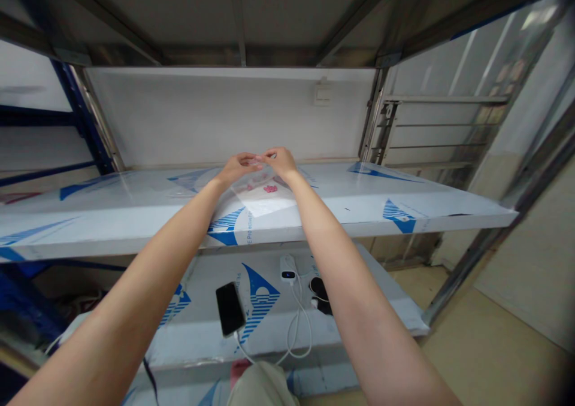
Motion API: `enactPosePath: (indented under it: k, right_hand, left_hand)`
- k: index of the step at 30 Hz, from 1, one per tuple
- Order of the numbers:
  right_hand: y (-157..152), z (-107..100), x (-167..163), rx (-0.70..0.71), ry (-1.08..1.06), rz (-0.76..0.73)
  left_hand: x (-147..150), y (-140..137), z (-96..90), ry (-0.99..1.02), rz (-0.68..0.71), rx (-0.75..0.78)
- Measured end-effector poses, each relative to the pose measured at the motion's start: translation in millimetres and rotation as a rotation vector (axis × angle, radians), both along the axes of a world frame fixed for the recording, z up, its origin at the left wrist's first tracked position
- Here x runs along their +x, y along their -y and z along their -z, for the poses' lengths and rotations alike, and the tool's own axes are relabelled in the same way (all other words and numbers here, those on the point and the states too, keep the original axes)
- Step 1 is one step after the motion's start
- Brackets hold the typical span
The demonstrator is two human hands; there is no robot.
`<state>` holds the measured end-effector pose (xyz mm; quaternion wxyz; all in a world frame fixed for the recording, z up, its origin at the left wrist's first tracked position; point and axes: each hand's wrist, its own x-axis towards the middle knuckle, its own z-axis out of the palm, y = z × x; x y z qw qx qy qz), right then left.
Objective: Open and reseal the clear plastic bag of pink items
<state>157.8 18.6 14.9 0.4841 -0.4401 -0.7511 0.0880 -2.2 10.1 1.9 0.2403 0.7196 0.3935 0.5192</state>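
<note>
A clear bag (264, 205) lies on the film-wrapped surface (345, 215), near its front edge and between the forearms, with both hands at its far end. The fingers of the left hand (244, 166) and the right hand (281, 162) nearly meet there, and each set seems to pinch a bit of the bag's edge. Judging by this, the handling of that edge is under way and not finished; whether the mouth is open or sealed, I cannot tell. Small pink pieces (270, 188) show in the bag, bunched towards its right side, and none is plainly seen outside it, so emptying does not appear to have begun. The bag's lower part looks white, though whether that is a lining or the surface beneath is unclear. On the lower shelf (193, 340), a phone (230, 309) rests well apart from the bag, near a white charger (288, 270) with a lit display.
</note>
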Motion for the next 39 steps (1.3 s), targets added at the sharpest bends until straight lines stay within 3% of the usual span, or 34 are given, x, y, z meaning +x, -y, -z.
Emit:
enactPosePath:
  k: [8,10,15,18,30,36,39]
  right_hand:
    - [6,-4,6,-0.068,-0.039,0.253]
    - [6,-2,6,-0.128,0.048,0.213]
    - [7,5,6,-0.421,0.396,-0.048]
    - [8,6,7,-0.474,0.468,-0.068]
    - [13,3,8,-0.431,0.512,0.019]
    - [8,-2,7,-0.224,0.154,0.137]
    - [1,-4,7,-0.088,-0.091,0.1]
  left_hand:
    - [-8,-9,1.1,0.125,-0.089,0.023]
    - [-13,-13,1.2,0.168,-0.126,0.066]
    - [-20,-19,0.5,0.237,-0.171,0.117]
    - [-20,-21,0.6,0.228,-0.182,0.105]
    - [-20,-21,2.8,0.134,-0.153,0.085]
    - [-12,-10,0.0,0.131,-0.148,0.043]
    - [-5,-3,0.0,0.077,-0.083,0.025]
